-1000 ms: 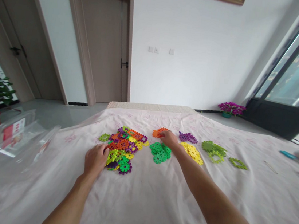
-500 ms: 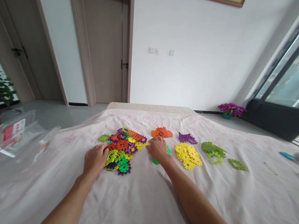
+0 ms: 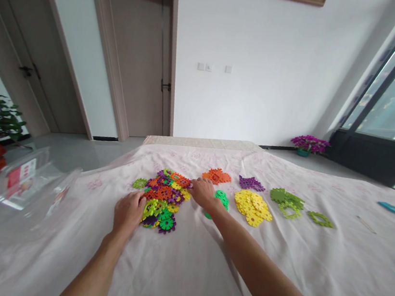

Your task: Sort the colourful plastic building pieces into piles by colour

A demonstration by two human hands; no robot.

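Note:
A mixed pile of toothed plastic building pieces in orange, purple, yellow and green lies on the cloth between my hands. At its left edge rests my left hand, fingers loosely bent and touching the light green pieces. My right hand reaches the pile's right edge, its fingers drawn together beside a purple piece; what lies under the fingertips is hidden. Partly behind my right wrist are green discs. Sorted groups stand further right: orange squares, purple pieces, yellow discs and light green pieces.
A pale flowered cloth covers the table. Clear plastic packaging lies at the left. One light green piece sits apart, with a thin stick and a blue item further right.
My right hand has moved left from over the green discs to the pile's edge, uncovering more of the discs. My left hand stays beside the pile. The view has shifted slightly.

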